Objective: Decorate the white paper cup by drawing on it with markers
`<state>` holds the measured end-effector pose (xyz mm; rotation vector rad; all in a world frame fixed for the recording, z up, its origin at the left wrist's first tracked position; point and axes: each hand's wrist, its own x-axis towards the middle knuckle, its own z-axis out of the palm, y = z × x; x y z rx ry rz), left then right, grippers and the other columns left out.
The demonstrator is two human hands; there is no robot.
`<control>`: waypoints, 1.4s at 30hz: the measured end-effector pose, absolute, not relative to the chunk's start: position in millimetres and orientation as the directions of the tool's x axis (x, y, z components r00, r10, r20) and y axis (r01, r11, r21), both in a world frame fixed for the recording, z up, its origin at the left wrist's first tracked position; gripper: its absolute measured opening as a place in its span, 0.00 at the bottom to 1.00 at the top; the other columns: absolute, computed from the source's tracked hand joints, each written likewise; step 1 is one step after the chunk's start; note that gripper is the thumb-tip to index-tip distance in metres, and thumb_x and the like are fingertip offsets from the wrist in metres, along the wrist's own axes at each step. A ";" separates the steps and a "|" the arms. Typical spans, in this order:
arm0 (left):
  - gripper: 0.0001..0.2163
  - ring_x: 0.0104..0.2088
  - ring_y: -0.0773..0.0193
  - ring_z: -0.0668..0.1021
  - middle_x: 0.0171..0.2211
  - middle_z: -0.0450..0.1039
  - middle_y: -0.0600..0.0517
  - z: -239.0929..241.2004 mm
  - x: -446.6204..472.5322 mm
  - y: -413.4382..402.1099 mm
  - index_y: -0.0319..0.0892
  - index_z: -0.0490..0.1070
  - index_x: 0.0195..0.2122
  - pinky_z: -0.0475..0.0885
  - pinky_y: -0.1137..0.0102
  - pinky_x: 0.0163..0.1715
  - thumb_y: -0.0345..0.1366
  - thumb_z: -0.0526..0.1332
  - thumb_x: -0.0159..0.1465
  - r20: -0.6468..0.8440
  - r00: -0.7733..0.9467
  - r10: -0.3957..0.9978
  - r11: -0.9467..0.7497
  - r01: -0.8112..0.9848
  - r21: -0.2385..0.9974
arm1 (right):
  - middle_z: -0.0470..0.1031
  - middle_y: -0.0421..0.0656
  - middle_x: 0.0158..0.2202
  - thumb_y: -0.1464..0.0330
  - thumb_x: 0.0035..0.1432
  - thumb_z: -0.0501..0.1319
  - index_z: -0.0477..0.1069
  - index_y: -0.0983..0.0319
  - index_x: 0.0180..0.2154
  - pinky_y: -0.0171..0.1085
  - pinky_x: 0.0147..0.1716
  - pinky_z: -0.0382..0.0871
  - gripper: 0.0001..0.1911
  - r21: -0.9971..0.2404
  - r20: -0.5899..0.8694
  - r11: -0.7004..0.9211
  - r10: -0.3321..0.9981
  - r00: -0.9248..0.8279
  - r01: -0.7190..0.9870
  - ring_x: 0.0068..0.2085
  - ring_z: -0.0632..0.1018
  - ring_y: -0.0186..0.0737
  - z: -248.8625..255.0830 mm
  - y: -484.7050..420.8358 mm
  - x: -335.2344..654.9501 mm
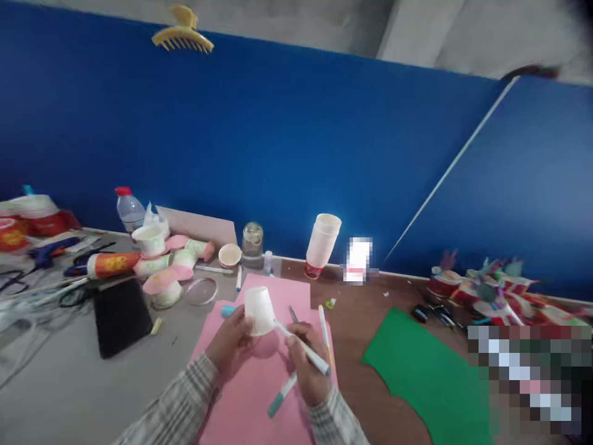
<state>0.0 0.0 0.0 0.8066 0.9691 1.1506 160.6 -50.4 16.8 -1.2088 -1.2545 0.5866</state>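
Long sleeves (183,395) show a grey-and-white plaid pattern

Up top, a yellow clip (183,36) straddles the edge of the blue panel (278,136)! Down to the left, a red-capped bottle (131,211) stands near that panel, with a blue glue gun (52,250) lying further left. A black slab (121,318) lies flat on the grey tabletop (65,383); a jar (252,246) stands upright mid-field, and over right, a green sheet (417,358) spreads across brown.
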 end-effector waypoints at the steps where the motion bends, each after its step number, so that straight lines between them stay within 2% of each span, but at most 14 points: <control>1: 0.24 0.12 0.70 0.59 0.15 0.61 0.58 -2.1 -0.6 0.5 0.41 0.67 0.37 0.51 0.75 0.09 0.45 0.65 0.40 -0.181 0.130 0.975 0.215 -0.332 0.918 | 0.76 0.37 0.20 0.67 0.46 0.59 0.75 0.58 0.27 0.31 0.19 0.68 0.06 -0.907 0.401 0.340 0.878 0.262 0.249 0.20 0.75 0.37 15.6 -51.0 160.4; 7: 0.29 0.10 0.70 0.59 0.12 0.62 0.58 -4.6 -1.3 2.0 0.38 0.66 0.40 0.53 0.73 0.08 0.47 0.65 0.38 -0.103 0.156 0.982 0.133 -0.192 0.972 | 0.75 0.38 0.24 0.69 0.48 0.59 0.74 0.58 0.30 0.32 0.20 0.69 0.06 -0.893 0.438 0.407 0.883 0.169 0.193 0.22 0.75 0.38 16.6 -54.0 157.3; 14: 0.29 0.12 0.66 0.63 0.14 0.65 0.56 1.0 -0.3 0.1 0.37 0.66 0.41 0.57 0.71 0.09 0.46 0.66 0.37 -0.084 0.147 0.985 0.102 -0.114 0.988 | 0.75 0.37 0.23 0.69 0.47 0.60 0.74 0.57 0.31 0.31 0.18 0.67 0.06 -0.905 0.409 0.374 0.896 0.173 0.201 0.20 0.73 0.36 16.6 -52.9 154.9; 19: 0.26 0.11 0.70 0.59 0.13 0.61 0.58 -4.4 -2.2 1.2 0.38 0.67 0.40 0.53 0.73 0.09 0.45 0.64 0.40 -0.129 0.147 0.981 0.164 -0.254 0.953 | 0.75 0.37 0.22 0.71 0.46 0.60 0.74 0.58 0.29 0.30 0.16 0.66 0.06 -0.915 0.369 0.321 0.911 0.184 0.246 0.18 0.72 0.35 12.2 -51.2 155.0; 23: 0.23 0.16 0.69 0.62 0.20 0.65 0.54 -1.7 -3.4 0.9 0.40 0.68 0.39 0.55 0.75 0.10 0.44 0.64 0.42 -0.162 0.092 0.983 0.185 -0.384 0.905 | 0.75 0.36 0.20 0.73 0.44 0.59 0.75 0.59 0.26 0.29 0.15 0.65 0.07 -0.910 0.367 0.289 0.896 0.250 0.298 0.16 0.71 0.34 14.2 -48.5 155.3; 26: 0.23 0.18 0.68 0.64 0.23 0.66 0.52 1.4 -3.4 0.2 0.40 0.69 0.38 0.57 0.75 0.11 0.44 0.64 0.41 -0.173 0.084 0.981 0.192 -0.403 0.895 | 0.75 0.37 0.19 0.73 0.44 0.58 0.74 0.59 0.25 0.29 0.15 0.66 0.07 -0.915 0.370 0.294 0.885 0.283 0.276 0.17 0.72 0.35 18.4 -47.5 156.1; 30: 0.23 0.15 0.69 0.62 0.20 0.65 0.54 -2.5 -3.0 1.0 0.41 0.68 0.40 0.56 0.75 0.11 0.44 0.64 0.42 -0.161 0.081 0.984 0.179 -0.339 0.924 | 0.74 0.37 0.21 0.71 0.45 0.58 0.74 0.59 0.27 0.31 0.18 0.68 0.06 -0.912 0.390 0.343 0.894 0.220 0.223 0.19 0.73 0.36 21.6 -50.7 157.8; 34: 0.27 0.11 0.69 0.60 0.14 0.62 0.58 -7.0 -3.2 2.7 0.39 0.66 0.41 0.54 0.73 0.08 0.46 0.64 0.40 -0.115 0.101 0.988 0.130 -0.158 0.979 | 0.75 0.37 0.23 0.70 0.47 0.59 0.74 0.58 0.30 0.31 0.18 0.68 0.06 -0.910 0.393 0.360 0.906 0.156 0.204 0.18 0.72 0.35 19.9 -54.3 158.1; 37: 0.28 0.12 0.66 0.62 0.15 0.65 0.56 -5.8 -2.9 2.2 0.38 0.65 0.42 0.57 0.71 0.09 0.46 0.64 0.39 -0.085 0.112 0.990 0.092 -0.063 0.994 | 0.75 0.37 0.23 0.70 0.47 0.60 0.74 0.57 0.30 0.31 0.18 0.67 0.06 -0.906 0.398 0.364 0.906 0.146 0.215 0.19 0.72 0.35 17.5 -54.7 157.1; 42: 0.29 0.13 0.66 0.63 0.18 0.66 0.54 -2.0 -1.6 0.9 0.37 0.65 0.42 0.58 0.70 0.09 0.45 0.64 0.39 -0.084 0.106 0.991 0.087 -0.026 0.996 | 0.76 0.37 0.23 0.70 0.47 0.60 0.74 0.57 0.30 0.30 0.18 0.68 0.06 -0.904 0.399 0.355 0.902 0.168 0.240 0.20 0.73 0.35 13.7 -53.4 155.5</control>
